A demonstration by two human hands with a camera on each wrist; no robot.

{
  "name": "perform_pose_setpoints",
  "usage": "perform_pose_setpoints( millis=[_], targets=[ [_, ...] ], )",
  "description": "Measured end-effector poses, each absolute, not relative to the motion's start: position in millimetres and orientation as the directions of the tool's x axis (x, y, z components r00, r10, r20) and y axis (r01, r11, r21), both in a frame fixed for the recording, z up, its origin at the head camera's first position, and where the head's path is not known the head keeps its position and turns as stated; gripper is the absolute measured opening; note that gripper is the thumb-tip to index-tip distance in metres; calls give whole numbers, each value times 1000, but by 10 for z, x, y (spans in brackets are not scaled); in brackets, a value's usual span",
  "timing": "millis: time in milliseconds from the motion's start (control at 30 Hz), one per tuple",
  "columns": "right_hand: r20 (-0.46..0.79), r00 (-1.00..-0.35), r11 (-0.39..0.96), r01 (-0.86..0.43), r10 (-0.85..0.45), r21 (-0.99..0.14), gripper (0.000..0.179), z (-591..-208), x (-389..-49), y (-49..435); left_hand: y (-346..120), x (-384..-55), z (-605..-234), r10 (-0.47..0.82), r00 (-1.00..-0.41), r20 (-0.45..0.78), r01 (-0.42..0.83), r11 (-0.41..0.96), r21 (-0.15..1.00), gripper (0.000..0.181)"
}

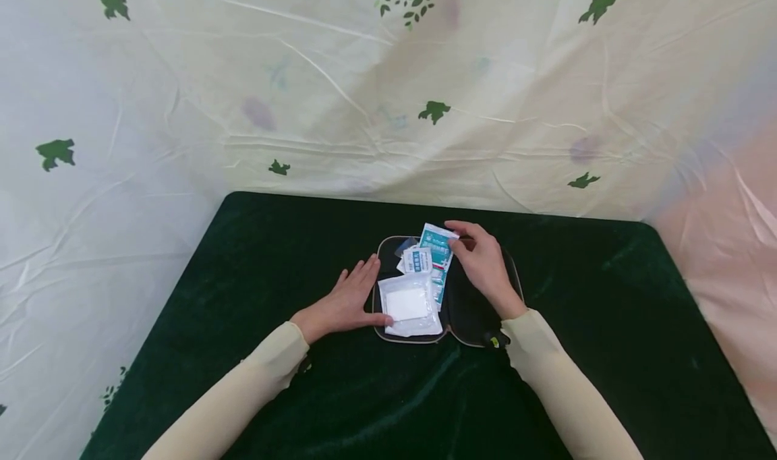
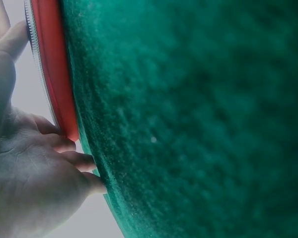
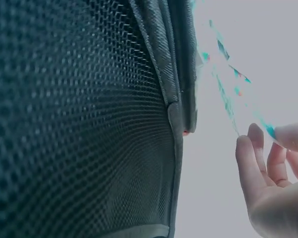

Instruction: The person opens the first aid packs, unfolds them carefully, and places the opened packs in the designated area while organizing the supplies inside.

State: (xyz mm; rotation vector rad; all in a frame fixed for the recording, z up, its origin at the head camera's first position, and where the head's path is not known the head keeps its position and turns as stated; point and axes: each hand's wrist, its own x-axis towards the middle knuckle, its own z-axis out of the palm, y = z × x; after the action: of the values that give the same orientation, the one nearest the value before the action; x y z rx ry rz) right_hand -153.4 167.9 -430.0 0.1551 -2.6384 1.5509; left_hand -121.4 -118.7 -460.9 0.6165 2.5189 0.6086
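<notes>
A teal-and-white packet (image 1: 441,254) lay slantwise over the open case (image 1: 470,311), near its middle fold, its upper end raised in the right hand (image 1: 485,261). That grip was narrow, thumb and fingertips pinching the packet's upper right corner. The small white packet (image 1: 417,260) with blue print overlapped its left side, and the large white packet (image 1: 409,305) lay against its lower end, so both partly covered it. A dark, clear-looking piece (image 1: 405,246) showed behind the small packet; what it was could not be told.

All these things were gathered in the left half of the case, whose inside was dark. The right hand and wrist hid part of the right half, where black mesh (image 3: 89,124) showed from the right wrist. From the left wrist, the case's outer side (image 2: 54,69) was red, with a zipper (image 2: 37,54) along the edge.

The left hand (image 1: 349,301) was spread wide, fingers straight at the left rim, thumb at the large packet's lower left corner. Around the case stretched the table (image 1: 273,244) under dark green cloth, with a pale patterned sheet (image 1: 340,109) hanging behind.
</notes>
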Motion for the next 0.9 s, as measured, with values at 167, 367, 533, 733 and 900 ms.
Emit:
perform_pose_setpoints(
  millis=[167,367,533,733,900],
  targets=[
    [159,-987,466,-136,12,-874,33,-4252,-1481,1721,-1196,-1216,-4604,521,-783,-338,309,799,515,117],
    [227,-969,435,-164,98,-885,31,-4197,-1445,1787,-1187,-1233,-4593,527,-781,-336,313,795,520,118],
    [251,-953,423,-160,167,-892,30,-4173,-1421,1873,-1184,-1236,-4590,529,-778,-338,320,797,513,118],
    [248,-943,430,-132,224,-893,29,-4147,-1393,2004,-1195,-1229,-4610,529,-782,-330,317,793,520,118],
    [230,-936,461,-87,265,-883,31,-4176,-1356,2136,-1199,-1217,-4598,529,-778,-340,311,794,523,118]
  ],
)
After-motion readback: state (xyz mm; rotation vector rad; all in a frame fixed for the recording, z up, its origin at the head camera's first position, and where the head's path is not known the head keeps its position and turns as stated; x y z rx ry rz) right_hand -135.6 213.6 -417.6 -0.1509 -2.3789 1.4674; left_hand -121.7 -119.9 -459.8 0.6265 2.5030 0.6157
